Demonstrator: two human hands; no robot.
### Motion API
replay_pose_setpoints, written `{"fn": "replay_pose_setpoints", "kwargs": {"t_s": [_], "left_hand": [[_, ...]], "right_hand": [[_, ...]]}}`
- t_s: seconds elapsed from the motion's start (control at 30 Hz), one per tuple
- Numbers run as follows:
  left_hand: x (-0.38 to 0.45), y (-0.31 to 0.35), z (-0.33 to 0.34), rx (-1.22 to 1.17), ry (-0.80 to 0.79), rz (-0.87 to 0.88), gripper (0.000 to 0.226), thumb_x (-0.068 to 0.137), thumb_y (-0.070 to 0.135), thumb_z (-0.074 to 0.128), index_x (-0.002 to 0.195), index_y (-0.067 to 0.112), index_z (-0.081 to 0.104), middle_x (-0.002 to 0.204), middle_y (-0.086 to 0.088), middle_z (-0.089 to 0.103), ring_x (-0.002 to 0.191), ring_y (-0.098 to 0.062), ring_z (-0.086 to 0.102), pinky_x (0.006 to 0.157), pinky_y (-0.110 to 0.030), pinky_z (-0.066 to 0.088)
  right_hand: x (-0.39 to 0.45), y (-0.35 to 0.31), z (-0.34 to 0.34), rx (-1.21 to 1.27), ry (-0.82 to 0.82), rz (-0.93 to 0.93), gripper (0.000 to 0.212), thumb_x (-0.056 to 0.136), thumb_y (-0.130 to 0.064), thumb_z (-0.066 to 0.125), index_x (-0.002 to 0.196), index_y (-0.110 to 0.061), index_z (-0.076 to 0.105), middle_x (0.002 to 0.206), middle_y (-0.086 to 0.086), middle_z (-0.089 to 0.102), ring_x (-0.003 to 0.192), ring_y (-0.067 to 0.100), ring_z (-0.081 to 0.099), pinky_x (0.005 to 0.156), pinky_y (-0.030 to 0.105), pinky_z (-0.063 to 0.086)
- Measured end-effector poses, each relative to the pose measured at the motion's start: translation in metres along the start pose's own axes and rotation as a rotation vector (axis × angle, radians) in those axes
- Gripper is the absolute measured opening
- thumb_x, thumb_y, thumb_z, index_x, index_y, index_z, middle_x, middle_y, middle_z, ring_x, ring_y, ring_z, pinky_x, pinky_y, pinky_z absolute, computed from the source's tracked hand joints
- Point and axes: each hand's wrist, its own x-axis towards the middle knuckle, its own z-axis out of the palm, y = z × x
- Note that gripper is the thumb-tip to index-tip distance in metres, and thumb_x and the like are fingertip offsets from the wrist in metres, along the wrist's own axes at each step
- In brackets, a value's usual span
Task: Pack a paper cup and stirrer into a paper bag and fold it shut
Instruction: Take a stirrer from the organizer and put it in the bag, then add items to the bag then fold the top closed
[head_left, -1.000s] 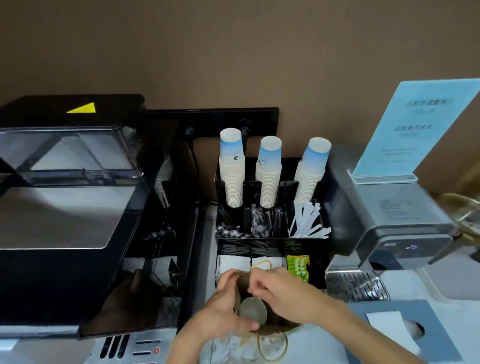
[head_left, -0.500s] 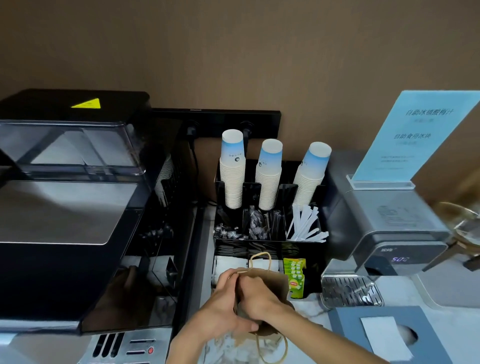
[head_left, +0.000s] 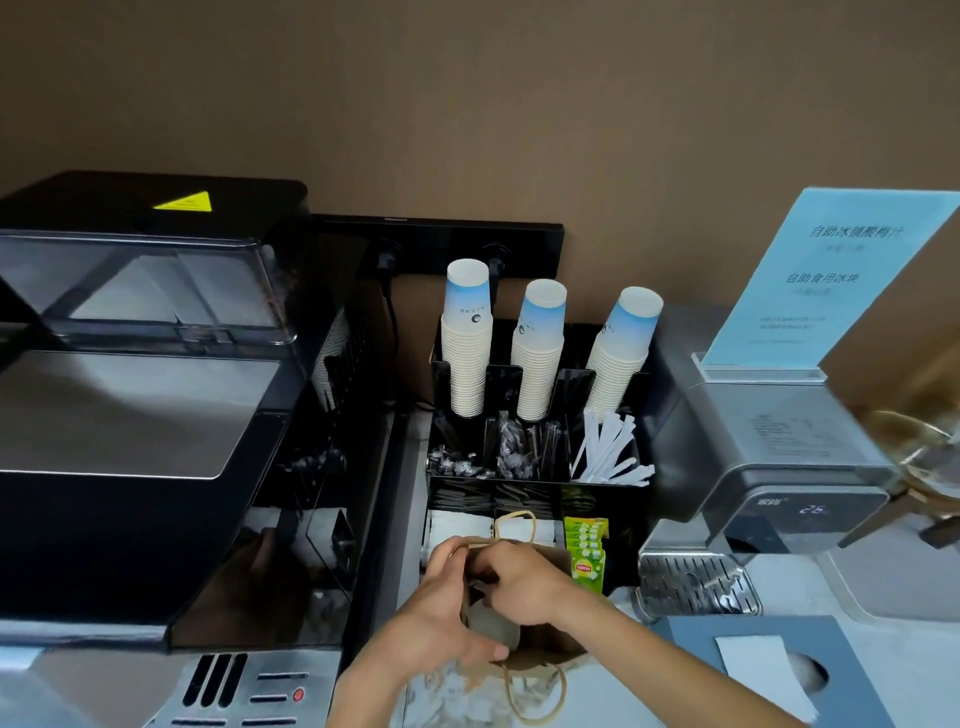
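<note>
At the surface's near edge, the left hand (head_left: 441, 618) grips the paper bag (head_left: 550, 642) rim; the right hand (head_left: 524, 584) reaches inside, fingers hidden, grip unclear. The cup (head_left: 493, 626) shows only dimly.

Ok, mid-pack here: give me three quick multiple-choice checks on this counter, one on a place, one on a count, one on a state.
1. Where do the white stirrers sit in the black organizer?
A. left compartment
B. middle compartment
C. right compartment

2. How many stacks of paper cups stand in the organizer?
A. two
B. three
C. four

3. What state is the paper bag in?
A. folded shut
B. open, both hands at its mouth
C. lying flat, untouched

Answers:
1 C, the stirrers fan out below the rightmost stack.
2 B, three upside-down stacks stand side by side.
3 B, the left hand and right hand hold the mouth open, with a cup inside.
</note>
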Motion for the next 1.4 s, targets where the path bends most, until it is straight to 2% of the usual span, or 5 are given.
{"fn": "replay_pose_setpoints", "kwargs": {"t_s": [0.33, 0.67, 0.87, 1.0, 1.4], "left_hand": [[0.001, 0.0, 0.002, 0.026, 0.013, -0.038, 0.111, 0.066, 0.025, 0.088, 0.151, 0.015, 0.018, 0.141, 0.023, 0.008, 0.127, 0.0, 0.026, 0.089, 0.004, 0.03], [0.004, -0.01, 0.009, -0.064, 0.024, -0.04, 0.121, 0.064, 0.035, 0.088, 0.155, 0.014, 0.012, 0.149, 0.028, 0.002, 0.14, -0.003, 0.019, 0.12, -0.032, 0.031], [0.008, -0.018, 0.012, -0.105, -0.009, -0.007, 0.114, 0.065, 0.028, 0.088, 0.154, 0.016, 0.017, 0.149, 0.028, 0.006, 0.144, -0.009, 0.021, 0.12, -0.038, 0.031], [0.007, -0.018, 0.013, -0.099, -0.017, 0.003, 0.112, 0.068, 0.024, 0.088, 0.154, 0.015, 0.017, 0.146, 0.028, 0.007, 0.141, -0.006, 0.02, 0.123, -0.038, 0.025], [0.004, -0.001, 0.012, -0.032, -0.03, -0.035, 0.11, 0.069, 0.025, 0.087, 0.154, 0.018, 0.016, 0.149, 0.028, 0.006, 0.138, -0.02, 0.035, 0.112, -0.039, 0.041]], "right_hand": [[-0.056, 0.011, -0.059, 0.377, 0.093, -0.053, 0.027, 0.092, 0.006, 0.058, 0.117, -0.002, 0.067, 0.11, 0.016, 0.074, 0.093, 0.021, 0.075, 0.084, 0.03, 0.062], [-0.097, 0.102, -0.103, 0.687, 0.386, 0.027, 0.017, 0.092, 0.001, 0.066, 0.104, -0.009, 0.073, 0.091, 0.007, 0.081, 0.082, 0.018, 0.077, 0.076, 0.023, 0.06], [-0.121, 0.22, -0.063, 0.575, 0.482, 0.485, 0.007, 0.088, -0.005, 0.07, 0.083, -0.001, 0.073, 0.067, 0.006, 0.061, 0.064, 0.019, 0.053, 0.054, 0.025, 0.04], [-0.132, 0.287, -0.037, 0.502, 0.526, 0.729, 0.045, 0.085, -0.005, 0.077, 0.053, -0.012, 0.046, 0.056, 0.002, 0.043, 0.047, 0.01, 0.037, 0.042, 0.017, 0.028], [-0.115, 0.316, -0.006, 0.637, 0.506, 0.839, 0.041, 0.066, 0.001, 0.09, 0.101, 0.013, 0.072, 0.104, 0.023, 0.073, 0.096, 0.035, 0.067, 0.087, 0.04, 0.05]]}}
